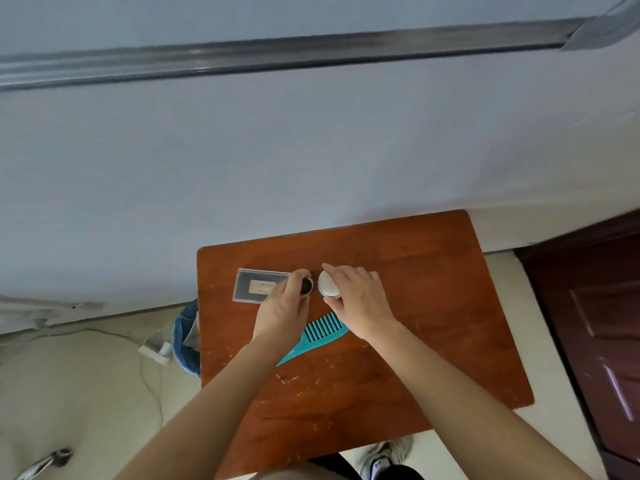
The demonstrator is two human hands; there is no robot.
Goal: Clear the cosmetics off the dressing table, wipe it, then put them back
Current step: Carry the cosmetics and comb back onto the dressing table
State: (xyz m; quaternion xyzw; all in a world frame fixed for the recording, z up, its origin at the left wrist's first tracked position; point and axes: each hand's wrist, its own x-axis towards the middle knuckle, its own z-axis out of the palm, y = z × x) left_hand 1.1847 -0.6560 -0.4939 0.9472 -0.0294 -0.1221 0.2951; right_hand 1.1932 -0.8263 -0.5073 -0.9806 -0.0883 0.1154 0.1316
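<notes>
Room: a pale blue-grey wall (242, 161) with a dark horizontal rail (277, 53) across it; a dark wooden door (595, 323) at the right; light floor (86, 393) below.
Bench: a small reddish-brown wooden bench (415, 306) standing against the wall, its top scratched toward the near edge.
Left hand: the left hand (282, 308) has its fingers closed around a small dark round jar (307, 285), near the middle of the bench.
Right hand: the right hand (360, 299) is clamped on a white round compact (328, 285), thumb on its near side, fingers over its far edge.
Jar and compact: just beside each other, a narrow gap between them.
Clear case: a flat rectangular clear case (252, 284) with a pale label lies left of the jar, partly covered by the left hand.
Comb: a teal comb (320, 332) lies diagonally on the bench under both wrists, teeth toward the wall.
Floor items: a blue bin (185, 337) sits against the bench's left side; a white power strip (156, 351) and cable lie near it.
Person: a shoe (384, 455) shows at the bench's near edge.
</notes>
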